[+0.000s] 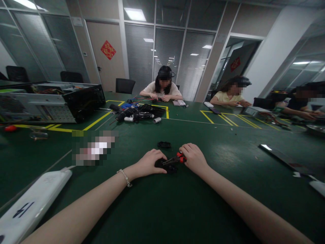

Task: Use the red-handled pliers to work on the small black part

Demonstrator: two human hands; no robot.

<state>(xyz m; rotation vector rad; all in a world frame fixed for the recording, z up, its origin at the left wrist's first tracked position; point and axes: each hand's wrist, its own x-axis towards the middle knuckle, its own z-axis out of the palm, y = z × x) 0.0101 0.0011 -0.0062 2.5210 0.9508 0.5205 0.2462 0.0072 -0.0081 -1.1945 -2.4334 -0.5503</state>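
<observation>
- My left hand [149, 162] is closed over the black part [167, 167] on the green table [177, 210].
- My right hand [194, 157] grips the red-handled pliers [175, 159], nose at that part.
- The dark handwritten mark on the white box [33, 203] is unreadable.
- The near table is bare; a small black piece [164, 144] lies just beyond.

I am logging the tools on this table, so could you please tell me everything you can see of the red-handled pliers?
The pliers are small, with red grips and a dark, metal-looking nose. They lie almost level just above the green table, grips to the right inside the right hand, nose pointing left onto a small black part that the left hand holds down. Whether the nose is clamped on that part is too small to tell.
</observation>
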